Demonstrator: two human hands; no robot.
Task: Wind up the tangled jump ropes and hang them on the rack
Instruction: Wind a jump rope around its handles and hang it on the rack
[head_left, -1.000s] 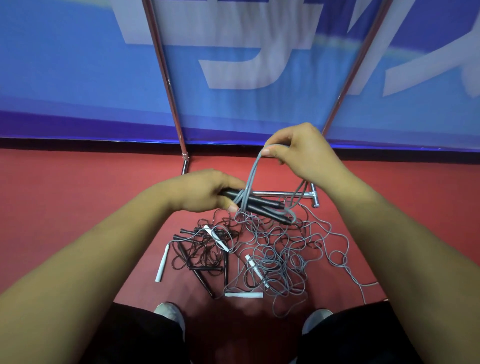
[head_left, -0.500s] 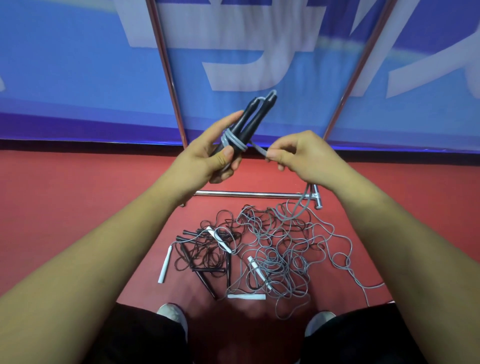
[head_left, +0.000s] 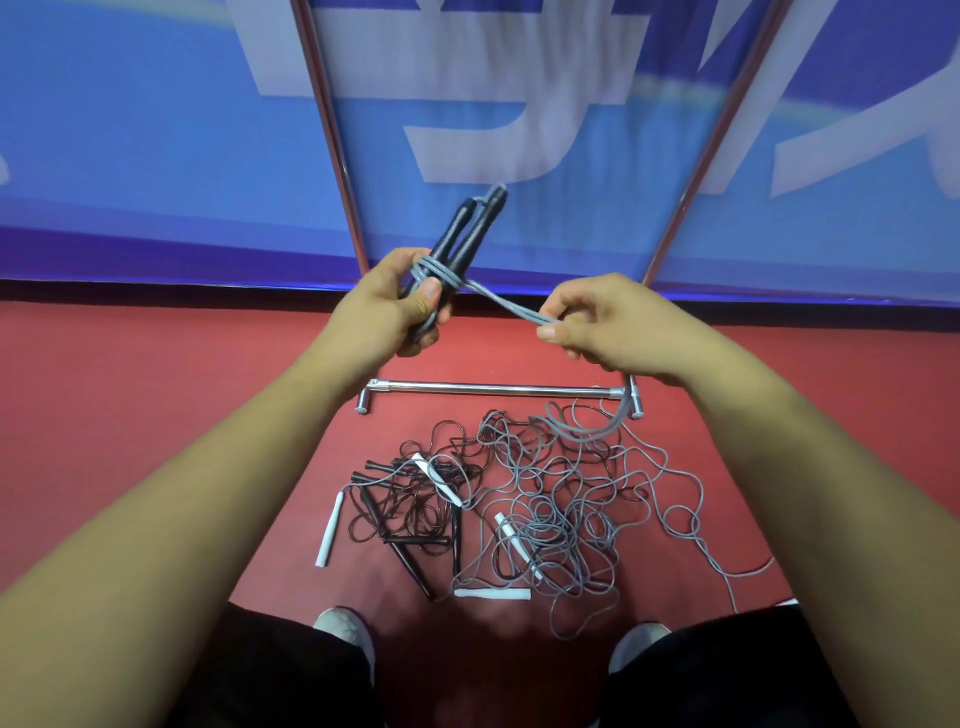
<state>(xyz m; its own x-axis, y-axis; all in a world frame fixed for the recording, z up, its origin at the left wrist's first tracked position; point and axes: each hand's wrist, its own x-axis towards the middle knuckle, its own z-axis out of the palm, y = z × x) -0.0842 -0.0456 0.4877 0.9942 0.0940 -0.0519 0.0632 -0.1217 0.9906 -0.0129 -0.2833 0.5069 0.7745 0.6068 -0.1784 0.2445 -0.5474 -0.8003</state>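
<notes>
Gripping paired black handles (head_left: 467, 234), the left hand (head_left: 395, 306) holds them upright — right hand (head_left: 602, 322) pinches the grey rope (head_left: 504, 302) stretched beside.

Two hands are raised at the centre. The left hand (head_left: 400, 306) grips a pair of handles (head_left: 467, 234) that point up and away. Just to its right, the right hand (head_left: 597, 322) pinches a rope (head_left: 504, 304) running across from coils wound round those handles. Below the hands, a tangle of ropes (head_left: 545, 509) lies on the floor (head_left: 156, 415), with loose handles scattered along its left side. The person's shoes (head_left: 345, 629) stand nearest the viewer. Beyond the tangle lies the rack's base bar (head_left: 493, 388). Its uprights (head_left: 332, 135) rise from either end, and a banner (head_left: 130, 130) hangs behind them.
</notes>
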